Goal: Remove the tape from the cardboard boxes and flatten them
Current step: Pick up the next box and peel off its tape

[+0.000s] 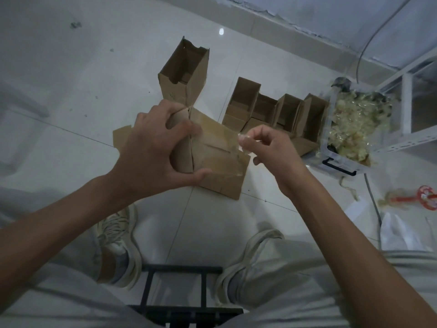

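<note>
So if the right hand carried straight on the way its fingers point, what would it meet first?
The right hand, pinching a strip of tape, points left toward the held cardboard box. It would likely meet that box's taped face first, then the left hand; depth is unclear.

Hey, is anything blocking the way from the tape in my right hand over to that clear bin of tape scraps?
Nothing visible does. The right hand pinches the tape above the held box; the clear bin is just beyond it, top open.

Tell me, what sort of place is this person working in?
Probably a storeroom or small workshop, not a home living space: a bare tiled floor, a white metal rack by the wall, a row of open boxes and a clear bin full of peeled tape.
</note>
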Demonstrator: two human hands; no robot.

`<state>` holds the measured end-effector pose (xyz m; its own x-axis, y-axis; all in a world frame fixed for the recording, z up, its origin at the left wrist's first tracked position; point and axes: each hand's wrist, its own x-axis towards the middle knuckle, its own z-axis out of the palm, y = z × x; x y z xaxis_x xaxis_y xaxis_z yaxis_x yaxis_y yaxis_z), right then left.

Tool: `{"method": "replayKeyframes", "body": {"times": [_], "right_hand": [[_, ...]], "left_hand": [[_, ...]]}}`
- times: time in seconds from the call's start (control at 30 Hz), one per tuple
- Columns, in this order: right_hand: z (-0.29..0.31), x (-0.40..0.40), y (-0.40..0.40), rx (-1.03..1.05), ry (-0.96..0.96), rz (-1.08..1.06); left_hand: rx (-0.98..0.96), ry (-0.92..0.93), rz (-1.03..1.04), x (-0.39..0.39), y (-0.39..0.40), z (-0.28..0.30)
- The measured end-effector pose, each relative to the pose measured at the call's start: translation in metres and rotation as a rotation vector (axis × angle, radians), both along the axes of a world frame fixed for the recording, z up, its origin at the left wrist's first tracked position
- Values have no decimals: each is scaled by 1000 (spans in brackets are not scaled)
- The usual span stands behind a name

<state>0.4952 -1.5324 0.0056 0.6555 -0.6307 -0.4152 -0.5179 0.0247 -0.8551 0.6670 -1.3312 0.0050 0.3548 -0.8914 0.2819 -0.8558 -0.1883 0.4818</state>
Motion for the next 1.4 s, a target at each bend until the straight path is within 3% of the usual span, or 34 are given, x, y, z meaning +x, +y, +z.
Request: {"method": "replayKeyframes", "body": {"times": [0.17, 0.33, 0.53, 0.8, 0.97, 1.17, 1.4], "right_hand": [[2, 6, 11, 58, -83, 75], [5, 4, 8, 120, -143, -11], [0, 7, 4, -47, -115, -31], [-14, 15, 12, 55, -112, -90], [-15, 17, 25, -52, -187, -49], [-20, 17, 24, -143, -98, -20], [-23, 12, 18, 103, -119, -174]], "left_hand": [[-2, -30, 1, 4, -1, 0], [-27, -27, 16, 7, 0, 2], [-39, -51, -5, 3, 0, 4], [-55, -26, -9, 0, -1, 5], [-54, -34, 9, 3, 1, 3], [-25, -28, -2, 3, 1, 1], [134, 223, -52, 6, -6, -8]]}}
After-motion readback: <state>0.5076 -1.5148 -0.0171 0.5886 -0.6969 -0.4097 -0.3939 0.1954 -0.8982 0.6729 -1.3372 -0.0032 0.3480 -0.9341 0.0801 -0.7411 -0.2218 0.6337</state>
